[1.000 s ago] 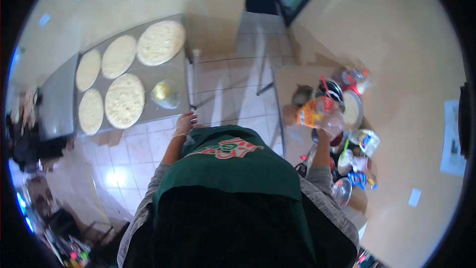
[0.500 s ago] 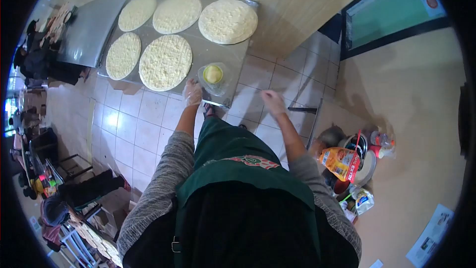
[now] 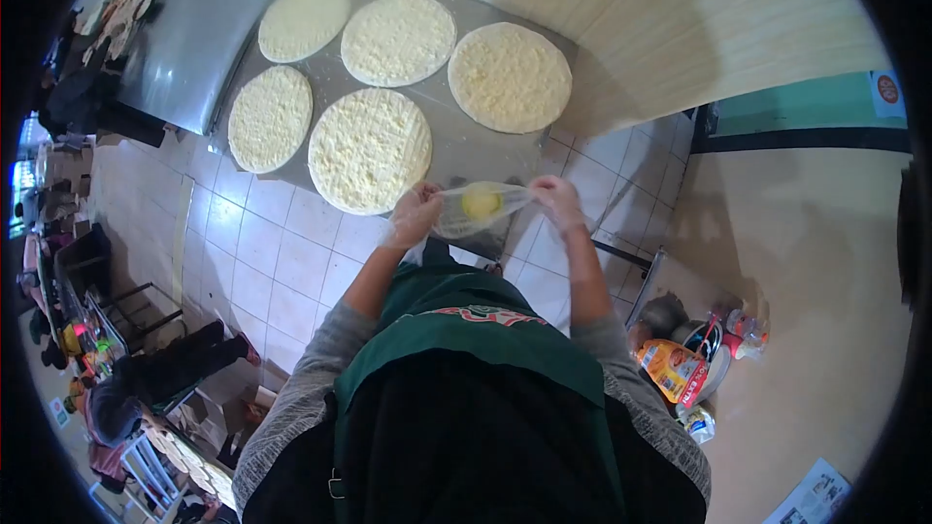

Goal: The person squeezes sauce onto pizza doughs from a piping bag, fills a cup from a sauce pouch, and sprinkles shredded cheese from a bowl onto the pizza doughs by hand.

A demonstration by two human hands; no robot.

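My left hand, in a clear plastic glove, pinches one end of a thin clear plastic bag. The other end is gripped by my right hand, so the plastic is stretched between them at the table's front edge. A round tub with pale yellow contents shows through the plastic; whether it sits inside or behind I cannot tell. Just left of my left hand lies a large round flat dough base with a crumbly white topping. Another such topped base is beyond my right hand.
Several more topped bases lie on the metal table. At right, a side table holds an orange and red packet, a bottle and bowls. A person bends over another table at lower left. Tiled floor runs between.
My right hand has come in from the right and taken hold of the plastic. My left hand now grips it too. The view has shifted, so the table appears further right.
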